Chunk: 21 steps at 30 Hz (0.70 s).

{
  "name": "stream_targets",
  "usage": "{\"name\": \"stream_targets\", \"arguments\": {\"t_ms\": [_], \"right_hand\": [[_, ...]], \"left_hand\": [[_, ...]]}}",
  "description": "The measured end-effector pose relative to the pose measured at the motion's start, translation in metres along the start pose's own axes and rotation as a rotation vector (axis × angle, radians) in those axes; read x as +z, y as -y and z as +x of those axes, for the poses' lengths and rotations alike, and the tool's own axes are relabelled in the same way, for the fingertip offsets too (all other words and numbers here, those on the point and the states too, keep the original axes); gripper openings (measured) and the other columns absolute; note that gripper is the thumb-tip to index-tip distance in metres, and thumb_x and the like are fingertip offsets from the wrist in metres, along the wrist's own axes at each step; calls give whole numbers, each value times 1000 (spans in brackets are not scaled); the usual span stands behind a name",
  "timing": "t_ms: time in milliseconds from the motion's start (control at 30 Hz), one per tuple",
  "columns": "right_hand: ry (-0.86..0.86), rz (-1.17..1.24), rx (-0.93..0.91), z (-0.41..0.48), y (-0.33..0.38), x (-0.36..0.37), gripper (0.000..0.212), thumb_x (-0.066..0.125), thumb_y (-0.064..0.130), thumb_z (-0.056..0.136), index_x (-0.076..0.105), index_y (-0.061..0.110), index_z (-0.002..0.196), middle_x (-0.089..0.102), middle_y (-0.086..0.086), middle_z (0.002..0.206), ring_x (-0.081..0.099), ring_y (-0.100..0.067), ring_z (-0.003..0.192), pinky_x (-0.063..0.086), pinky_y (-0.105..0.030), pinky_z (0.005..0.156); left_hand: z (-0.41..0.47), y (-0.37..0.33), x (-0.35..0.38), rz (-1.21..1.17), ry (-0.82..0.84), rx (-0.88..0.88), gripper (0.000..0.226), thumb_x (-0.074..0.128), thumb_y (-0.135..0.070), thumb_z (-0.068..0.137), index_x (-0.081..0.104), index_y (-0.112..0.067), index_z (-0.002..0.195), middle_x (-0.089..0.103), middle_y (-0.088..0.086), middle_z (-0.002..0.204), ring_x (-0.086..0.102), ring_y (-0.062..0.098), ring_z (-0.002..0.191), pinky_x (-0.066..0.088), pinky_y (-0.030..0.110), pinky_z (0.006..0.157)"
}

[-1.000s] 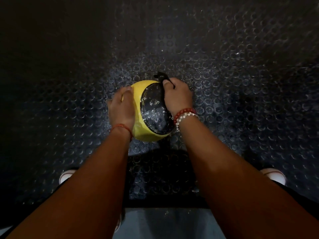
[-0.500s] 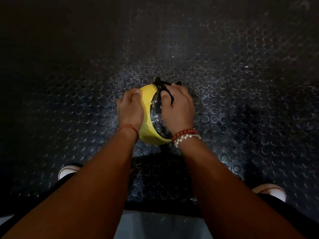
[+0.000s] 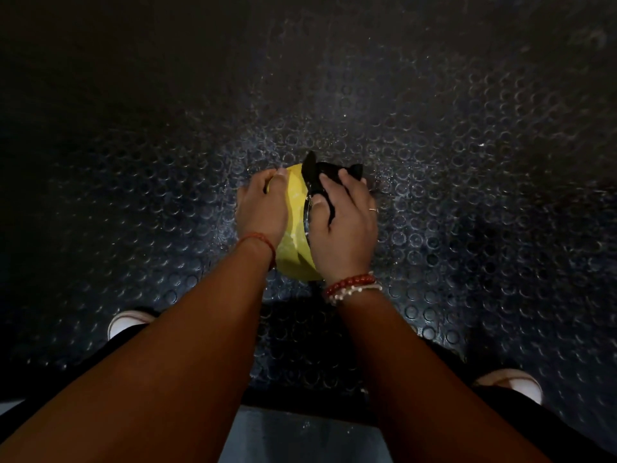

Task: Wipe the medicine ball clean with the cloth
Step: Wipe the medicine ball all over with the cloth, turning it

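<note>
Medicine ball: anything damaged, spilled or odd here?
Nothing stands out. The medicine ball looks intact on the studded floor, left hand holding its side, right hand gripping the black cloth against its top. Dim light hides fine detail.

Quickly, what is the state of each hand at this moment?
The left hand is curled round the yellow ball, holding it.
The right hand grips the black cloth against the ball.
</note>
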State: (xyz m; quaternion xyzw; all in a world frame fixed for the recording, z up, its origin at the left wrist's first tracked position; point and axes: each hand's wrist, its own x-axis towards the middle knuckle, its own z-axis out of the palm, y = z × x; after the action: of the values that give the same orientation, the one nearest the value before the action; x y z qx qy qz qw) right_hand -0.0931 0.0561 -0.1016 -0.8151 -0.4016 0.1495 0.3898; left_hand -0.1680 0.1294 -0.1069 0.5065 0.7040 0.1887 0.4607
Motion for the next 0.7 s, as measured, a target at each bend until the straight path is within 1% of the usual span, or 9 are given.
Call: {"name": "stream_targets", "arguments": {"t_ms": [67, 133, 200, 267, 367, 467, 567, 633, 700], "right_hand": [[19, -10, -47, 11, -4, -3, 42, 42, 34, 88, 66, 17, 117, 57, -7, 131, 49, -30, 125, 41, -46, 103], [64, -7, -9, 26, -6, -7, 36, 44, 31, 91, 66, 19, 117, 59, -4, 125, 54, -24, 115, 46, -40, 96], [126, 13, 158, 42, -13, -7, 30, 44, 33, 94, 67, 22, 111, 59, -2, 115, 57, -22, 102, 49, -37, 89], [160, 103, 326, 52, -22, -7, 29, 44, 38, 94, 68, 23, 99, 60, -3, 106, 60, -23, 94, 51, -42, 87], [116, 166, 434, 51, -27, -9, 31, 43, 40, 93, 68, 22, 100, 61, -5, 109, 60, -24, 97, 50, -44, 91], [38, 157, 304, 25, -18, -11, 36, 45, 35, 93, 63, 20, 120, 53, -2, 129, 51, -20, 117, 41, -35, 101], [-13, 111, 80, 1, -10, -9, 41, 44, 35, 87, 65, 20, 120, 51, -2, 137, 41, -25, 132, 36, -47, 107], [-14, 105, 10, 1, -15, -5, 43, 43, 35, 86, 67, 18, 117, 54, -5, 135, 42, -30, 132, 36, -50, 106], [-17, 106, -50, 7, -19, -6, 41, 45, 33, 86, 68, 16, 114, 57, -6, 131, 47, -29, 127, 40, -46, 103]], "left_hand": [[-2, 1, 0, 7, 3, 9, 35, 43, -47, 101, 58, -32, 128, 46, 1, 139, 42, 11, 105, 27, 25, 92], [-3, 1, 0, 6, -2, 5, 34, 43, -47, 101, 58, -32, 128, 44, 1, 135, 42, 14, 105, 29, 26, 93], [-5, 1, 2, -17, -12, 9, 34, 44, -47, 101, 58, -33, 128, 42, -1, 128, 43, 16, 107, 32, 29, 96], [-8, 1, 5, -30, -17, 15, 36, 44, -48, 101, 58, -32, 130, 40, -3, 126, 42, 16, 108, 34, 31, 100], [-10, -2, 8, -28, -22, 11, 36, 44, -46, 101, 59, -30, 130, 40, 1, 132, 42, 16, 107, 33, 29, 95], [-7, -3, 8, -33, -31, -2, 34, 45, -45, 101, 59, -31, 128, 42, 3, 136, 46, 22, 116, 31, 29, 97], [-7, -3, 8, -17, -30, -1, 33, 43, -42, 101, 59, -31, 128, 44, 4, 138, 45, 24, 125, 28, 27, 97], [-8, -2, 7, -12, -26, 10, 35, 42, -41, 102, 58, -29, 130, 45, 5, 138, 44, 20, 122, 27, 24, 96], [-9, -2, 7, -9, -20, 20, 34, 42, -41, 102, 58, -29, 131, 45, 5, 138, 45, 18, 117, 27, 23, 94]]}}
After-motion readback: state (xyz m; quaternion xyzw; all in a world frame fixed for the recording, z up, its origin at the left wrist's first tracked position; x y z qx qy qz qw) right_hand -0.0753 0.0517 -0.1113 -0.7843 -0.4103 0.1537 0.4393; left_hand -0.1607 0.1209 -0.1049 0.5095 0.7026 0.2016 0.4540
